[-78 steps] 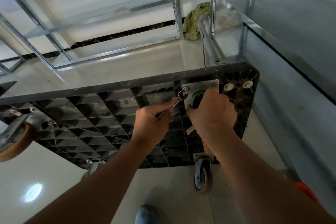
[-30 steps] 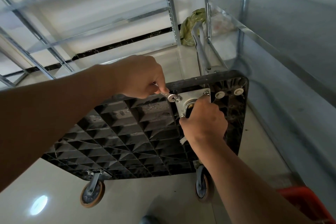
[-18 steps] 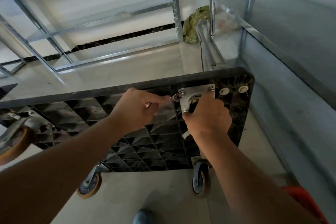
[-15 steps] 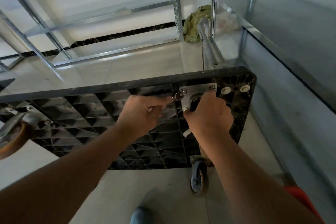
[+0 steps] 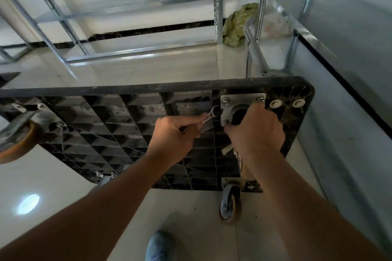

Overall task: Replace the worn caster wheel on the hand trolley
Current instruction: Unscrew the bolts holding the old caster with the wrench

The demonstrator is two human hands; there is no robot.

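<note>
The hand trolley (image 5: 127, 133) stands tipped on edge, its ribbed underside facing the person so the caster fixings can be reached. The right hand (image 5: 255, 133) wraps around the caster at the upper right corner, hiding the wheel, likely to steady it. The left hand (image 5: 174, 135) grips a small wrench (image 5: 211, 115), its head just left of the mounting plate (image 5: 241, 99), between the two left-side bolts and seemingly on neither.

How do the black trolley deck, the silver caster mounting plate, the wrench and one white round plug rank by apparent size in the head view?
1. Black trolley deck, by far the largest.
2. Caster mounting plate, partly hidden by the right hand.
3. Wrench, partly hidden in the left hand, so unsure against the plate.
4. White plug.
</note>
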